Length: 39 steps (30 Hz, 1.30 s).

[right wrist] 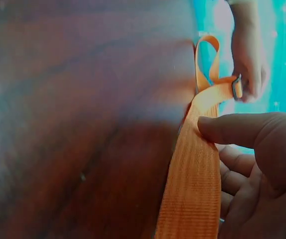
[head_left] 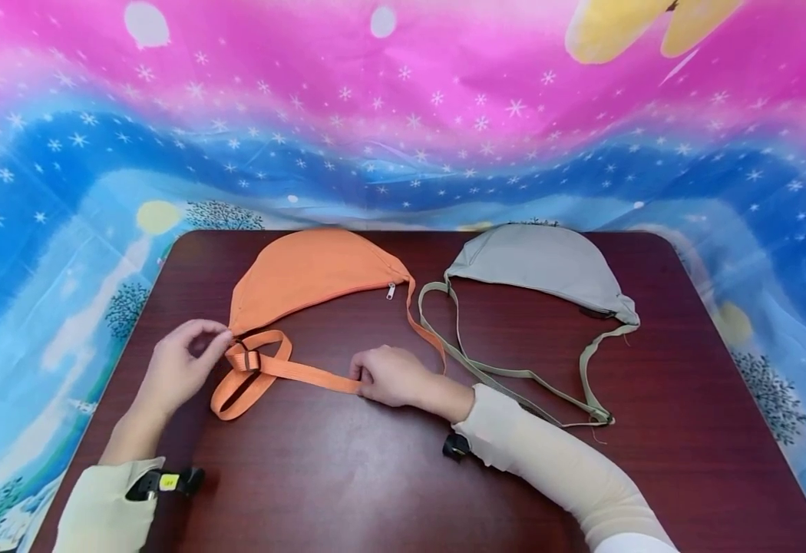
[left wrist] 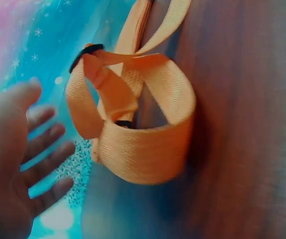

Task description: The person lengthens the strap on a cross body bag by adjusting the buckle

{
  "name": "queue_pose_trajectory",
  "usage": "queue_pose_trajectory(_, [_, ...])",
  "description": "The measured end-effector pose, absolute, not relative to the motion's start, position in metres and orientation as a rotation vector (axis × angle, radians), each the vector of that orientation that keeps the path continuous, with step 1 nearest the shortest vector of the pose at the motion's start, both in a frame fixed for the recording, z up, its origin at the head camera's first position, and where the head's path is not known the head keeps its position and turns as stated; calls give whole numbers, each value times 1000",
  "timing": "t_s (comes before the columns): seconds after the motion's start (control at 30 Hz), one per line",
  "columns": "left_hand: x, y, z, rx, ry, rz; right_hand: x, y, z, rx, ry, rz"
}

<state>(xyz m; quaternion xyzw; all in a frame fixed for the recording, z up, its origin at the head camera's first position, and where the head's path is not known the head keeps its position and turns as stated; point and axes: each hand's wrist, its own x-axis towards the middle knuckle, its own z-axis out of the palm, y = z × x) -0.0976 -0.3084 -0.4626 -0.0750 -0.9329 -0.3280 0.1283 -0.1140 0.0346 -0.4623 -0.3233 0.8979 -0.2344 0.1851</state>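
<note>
As the orange strap [head_left: 323,376] stretches between the two hands above the bench [head_left: 348,484], its long axis runs from left of centre in the head view to just below the middle, dipping slightly rightward. There the right hand [head_left: 392,376] pinches it between thumb and fingers. The left hand [head_left: 185,361] is nearer the buckle [head_left: 252,360], its fingertips at the lower-left corner of the orange bag [head_left: 313,269]; whether they pinch it I cannot tell. That bag lies above both hands, slanting up to the right.
</note>
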Motion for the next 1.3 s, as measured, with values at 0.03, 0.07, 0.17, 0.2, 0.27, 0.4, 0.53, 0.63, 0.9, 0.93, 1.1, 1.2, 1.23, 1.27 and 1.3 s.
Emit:
queue_pose_trajectory(0.03, [-101, -309, -460, -157, -2732, -944, -112, 34, -462, -940, 2528, -658])
queue_pose_trajectory(0.07, [-105, -310, -458, -102, -2768, -940, -110, 35, -463, -978, 2527, -654])
queue_pose_trajectory(0.17, [-119, -313, -452, 50, -2988, -915, -103, 35, -462, -1108, 2521, -641])
queue_pose_trajectory(0.2, [-123, -313, -451, 81, -3074, -910, -101, 36, -462, -1149, 2519, -633])
queue_pose_trajectory(0.27, [-131, -313, -450, 117, -3239, -917, -96, 36, -461, -1218, 2518, -617])
queue_pose_trajectory(0.4, [-142, -309, -451, 162, -3410, -944, -89, 37, -463, -1299, 2516, -581])
queue_pose_trajectory(0.53, [-151, -305, -450, 211, -3451, -969, -87, 39, -465, -1390, 2474, -562])
queue_pose_trajectory(0.63, [-158, -307, -449, 230, -3431, -1012, -87, 42, -466, -1445, 2423, -547])
queue_pose_trajectory(0.9, [-171, -324, -453, 306, -3304, -1125, -94, 50, -468, -1476, 2281, -606])
queue_pose_trajectory(0.93, [-172, -325, -454, 308, -3295, -1133, -94, 51, -468, -1478, 2267, -613])
queue_pose_trajectory(1.1, [-176, -325, -454, 307, -3243, -1134, -97, 52, -464, -1514, 2201, -608])
queue_pose_trajectory(1.2, [-177, -325, -454, 321, -3224, -1144, -97, 53, -459, -1553, 2130, -610])
queue_pose_trajectory(1.23, [-177, -325, -454, 318, -3220, -1147, -97, 53, -458, -1564, 2101, -616])
queue_pose_trajectory(1.27, [-177, -325, -453, 318, -3215, -1149, -97, 53, -456, -1573, 2071, -623])
queue_pose_trajectory(1.3, [-178, -326, -453, 316, -3210, -1145, -97, 53, -454, -1582, 2042, -631])
